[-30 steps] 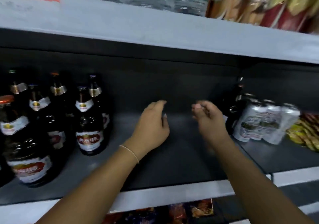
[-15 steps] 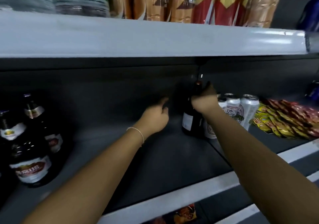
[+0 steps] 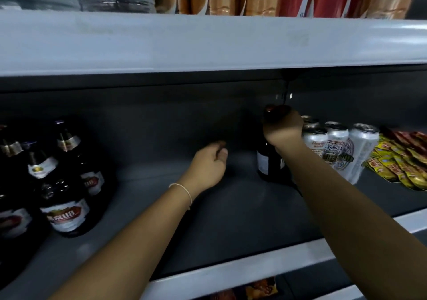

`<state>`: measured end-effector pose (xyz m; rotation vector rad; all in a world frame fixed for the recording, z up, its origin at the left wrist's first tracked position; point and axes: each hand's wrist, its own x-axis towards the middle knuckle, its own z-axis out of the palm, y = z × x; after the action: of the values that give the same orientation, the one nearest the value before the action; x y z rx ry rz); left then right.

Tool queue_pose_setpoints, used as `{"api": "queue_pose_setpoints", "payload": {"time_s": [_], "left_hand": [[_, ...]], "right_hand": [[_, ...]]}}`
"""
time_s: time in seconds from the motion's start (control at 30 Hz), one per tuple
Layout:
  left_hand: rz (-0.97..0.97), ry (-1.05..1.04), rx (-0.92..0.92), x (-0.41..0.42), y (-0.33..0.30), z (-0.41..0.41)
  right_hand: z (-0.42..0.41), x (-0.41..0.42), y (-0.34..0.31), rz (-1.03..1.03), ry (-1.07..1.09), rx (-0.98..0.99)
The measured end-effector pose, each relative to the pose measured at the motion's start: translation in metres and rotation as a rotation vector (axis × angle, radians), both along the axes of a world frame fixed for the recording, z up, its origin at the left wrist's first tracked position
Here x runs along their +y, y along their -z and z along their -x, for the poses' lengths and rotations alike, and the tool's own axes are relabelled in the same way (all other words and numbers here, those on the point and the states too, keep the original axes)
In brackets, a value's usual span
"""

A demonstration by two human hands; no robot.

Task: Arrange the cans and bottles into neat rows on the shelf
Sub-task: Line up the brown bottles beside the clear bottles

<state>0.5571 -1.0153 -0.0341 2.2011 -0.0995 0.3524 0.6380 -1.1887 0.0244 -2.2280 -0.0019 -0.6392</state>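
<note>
Right grip [image 3: 283, 130] on bottle [image 3: 269, 163], beside cans [image 3: 335, 145]

The front bottle's label [image 3: 65, 214] reads "U8".

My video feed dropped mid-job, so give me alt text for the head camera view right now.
The right hand grips the neck of a dark glass bottle standing on the grey metal shelf, beside a cluster of white aluminium cans. The left hand hovers open over bare shelf, with a group of dark labelled beer bottles at far left.
</note>
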Motion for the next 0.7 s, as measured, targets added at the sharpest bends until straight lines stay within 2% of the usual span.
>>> {"api": "queue_pose_setpoints", "payload": {"time_s": [0.27, 0.37, 0.7], "left_hand": [[0.067, 0.046, 0.092, 0.019, 0.013, 0.027], [0.079, 0.054, 0.128, 0.034, 0.018, 0.043], [0.168, 0.094, 0.142, 0.112, 0.024, 0.125]], "right_hand": [[0.031, 0.023, 0.018, -0.159, -0.216, -0.115], [0.058, 0.046, 0.018, -0.354, -0.374, -0.075], [0.144, 0.142, 0.012, -0.477, -0.663, 0.009]]}}
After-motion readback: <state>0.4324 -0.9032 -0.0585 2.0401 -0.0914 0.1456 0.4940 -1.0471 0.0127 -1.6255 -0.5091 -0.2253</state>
